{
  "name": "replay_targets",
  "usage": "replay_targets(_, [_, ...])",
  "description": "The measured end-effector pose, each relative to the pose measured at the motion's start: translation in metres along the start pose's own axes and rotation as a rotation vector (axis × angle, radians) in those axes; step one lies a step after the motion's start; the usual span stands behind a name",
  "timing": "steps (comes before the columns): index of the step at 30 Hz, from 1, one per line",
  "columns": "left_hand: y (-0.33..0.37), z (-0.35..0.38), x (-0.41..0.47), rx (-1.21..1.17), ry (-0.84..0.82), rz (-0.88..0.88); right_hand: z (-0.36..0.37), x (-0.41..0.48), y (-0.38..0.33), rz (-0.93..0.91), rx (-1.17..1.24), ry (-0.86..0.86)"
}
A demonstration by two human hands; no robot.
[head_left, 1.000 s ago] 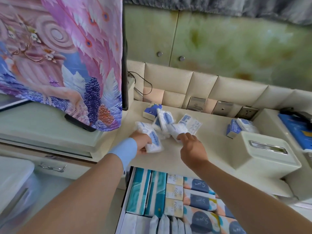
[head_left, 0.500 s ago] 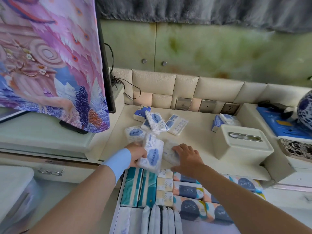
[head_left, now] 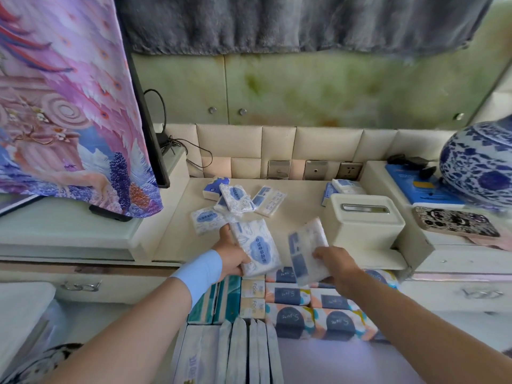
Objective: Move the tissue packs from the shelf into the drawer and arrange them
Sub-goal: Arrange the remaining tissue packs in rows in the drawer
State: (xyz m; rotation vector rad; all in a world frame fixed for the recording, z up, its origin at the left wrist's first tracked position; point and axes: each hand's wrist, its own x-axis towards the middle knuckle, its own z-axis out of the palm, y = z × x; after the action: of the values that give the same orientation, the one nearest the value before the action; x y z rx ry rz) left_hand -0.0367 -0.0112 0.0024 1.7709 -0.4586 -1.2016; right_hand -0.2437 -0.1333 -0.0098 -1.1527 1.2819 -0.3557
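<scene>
My left hand (head_left: 230, 254) grips a white tissue pack with a blue cloud print (head_left: 256, 246), held over the shelf's front edge. My right hand (head_left: 333, 263) holds a second white-and-blue tissue pack (head_left: 306, 249), tilted, above the open drawer (head_left: 277, 328). The drawer holds rows of teal, cream and patterned tissue packs and several white ones standing on edge. Several more small packs (head_left: 238, 200) lie on the cream shelf (head_left: 177, 239), and two (head_left: 342, 187) sit behind the tissue box.
A cream tissue box (head_left: 363, 220) stands on the shelf at right. A blue-and-white vase (head_left: 476, 164), a blue box and a phone case (head_left: 454, 225) sit further right. A cloth-draped screen (head_left: 69, 106) stands at left. Wall sockets (head_left: 314, 170) line the back.
Both hands have drawn back from the pile on the shelf toward the drawer, each carrying a tissue pack. The right hand's pack has lifted off the shelf and tilted up.
</scene>
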Motion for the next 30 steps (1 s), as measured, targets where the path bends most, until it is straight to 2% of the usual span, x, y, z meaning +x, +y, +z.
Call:
replay_targets(1, [0.0, 0.006, -0.004, -0.006, -0.026, 0.008, -0.01, -0.012, 0.001, 0.031, 0.181, -0.145])
replay_targets(3, [-0.002, 0.021, -0.012, -0.023, -0.083, 0.038, -0.027, -0.03, 0.01, 0.061, 0.294, -0.355])
replay_targets(5, [-0.006, 0.039, -0.022, -0.02, -0.147, 0.06, -0.036, -0.04, 0.023, 0.068, 0.285, -0.464])
replay_targets(8, [-0.02, 0.061, -0.036, 0.089, -0.188, 0.041, -0.039, -0.042, 0.035, 0.009, 0.302, -0.523])
replay_targets(11, [-0.029, 0.062, -0.045, 0.624, -0.006, 0.195, -0.042, -0.042, 0.04, -0.089, 0.109, -0.463])
replay_targets(13, [-0.03, 0.053, -0.046, 0.989, 0.049, 0.404, -0.046, -0.043, 0.043, -0.158, -0.116, -0.478])
replay_targets(15, [-0.026, 0.049, -0.049, 1.291, -0.056, 0.607, -0.049, -0.046, 0.047, -0.181, -0.274, -0.542])
replay_targets(17, [-0.027, 0.052, -0.051, 1.349, -0.24, 0.67, -0.05, -0.05, 0.049, -0.186, -0.342, -0.59])
replay_targets(19, [-0.028, 0.06, -0.058, 1.327, -0.305, 0.624, -0.051, -0.051, 0.049, -0.188, -0.362, -0.611])
replay_targets(21, [-0.03, 0.063, -0.059, 1.379, -0.271, 0.545, -0.052, -0.049, 0.049, -0.181, -0.382, -0.598])
replay_targets(24, [-0.033, 0.053, -0.051, 1.388, -0.199, 0.414, -0.053, -0.039, 0.051, -0.212, -0.477, -0.436])
replay_targets(27, [-0.037, 0.033, -0.04, 1.329, -0.086, 0.258, -0.053, -0.033, 0.049, -0.267, -0.891, -0.28])
replay_targets(30, [-0.039, 0.021, -0.034, 1.255, -0.009, 0.159, -0.049, -0.041, 0.054, -0.22, -1.176, -0.309])
